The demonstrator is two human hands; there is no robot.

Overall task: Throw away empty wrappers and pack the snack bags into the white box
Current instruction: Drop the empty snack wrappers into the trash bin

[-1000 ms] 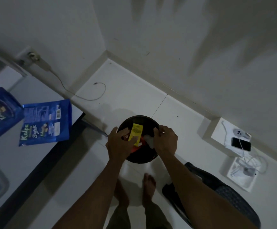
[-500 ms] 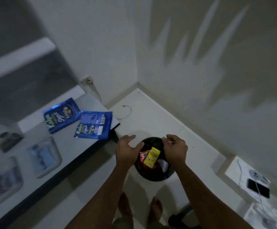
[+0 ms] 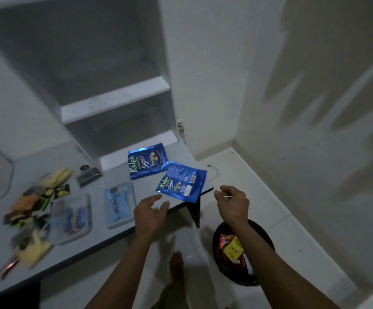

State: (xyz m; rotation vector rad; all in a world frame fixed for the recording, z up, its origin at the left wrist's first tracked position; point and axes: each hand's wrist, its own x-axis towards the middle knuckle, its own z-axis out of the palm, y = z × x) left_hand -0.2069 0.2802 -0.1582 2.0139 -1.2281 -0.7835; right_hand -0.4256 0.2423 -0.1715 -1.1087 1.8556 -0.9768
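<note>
grey counter [image 3: 123, 239] carries two blue kalpa snack bags [image 3: 182, 186] just beyond the open, empty left hand [image 3: 151, 210]; right hand [image 3: 232, 202] loosely curled, pinching something thin. wrappers [image 3: 231, 246] fill the bin [image 3: 265, 237] below it. next, probably, grasp the nearer bag.

There is just one camera. It sits on the person's head and looks forward and down. The view is wide, so the walls bend and lean at the edges. Both arms reach up from the bottom, close to the camera, with the left hand [image 3: 151, 214] and the right hand [image 3: 233, 202] near the middle. The table [image 3: 96, 248] fills the left side, seen from above. The shelf [image 3: 114, 100] is farther off, at the top. The floor [image 3: 276, 204] and a black bin [image 3: 264, 237] lie low on the right, almost straight below.
</note>
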